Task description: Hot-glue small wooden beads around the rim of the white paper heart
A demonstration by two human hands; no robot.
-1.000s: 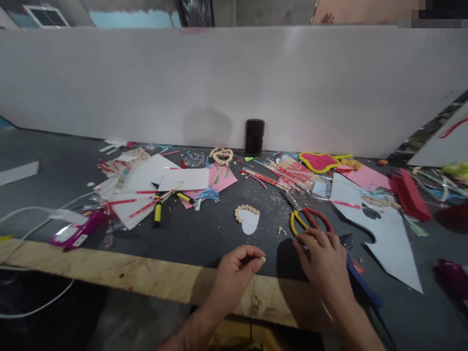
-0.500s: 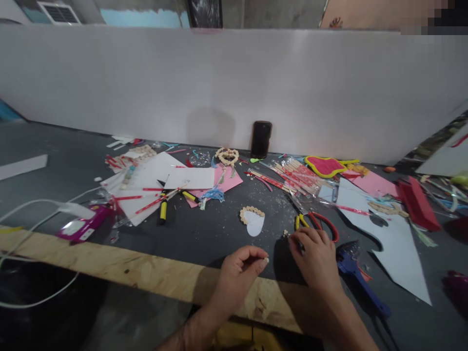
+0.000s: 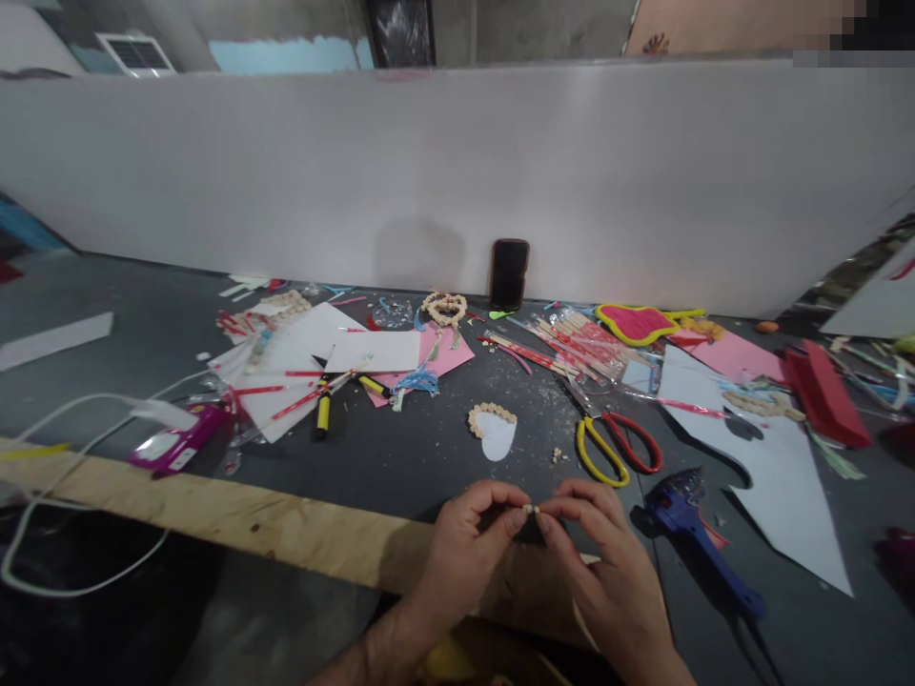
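Over the table's front edge my left hand [image 3: 468, 538] pinches a small pale piece [image 3: 527, 509] between thumb and forefinger. Fingertip to fingertip with it, my right hand [image 3: 604, 543] pinches another small pale piece [image 3: 537, 510]; the two pieces look close together, and whether they touch I cannot tell. Just beyond lies a white paper heart [image 3: 498, 438] with beige bits [image 3: 480, 413] along its upper edge. A little heap of small pale pieces [image 3: 559, 456] sits past my right hand. Scissors [image 3: 620, 448] with yellow and red handles lie close by.
A blue glue gun [image 3: 701, 538] rests at right, near cut white card [image 3: 786, 495]. Wrapped sticks [image 3: 572, 343] and a phone [image 3: 510, 274] stand toward the back panel. At left are a purple device [image 3: 184, 440] with a white cable, papers [image 3: 300, 353] and a yellow-black tool [image 3: 323, 414].
My right hand has moved left from the heap of pale pieces to meet my left hand, with a small piece in its fingertips. The scissors' handles are now uncovered.
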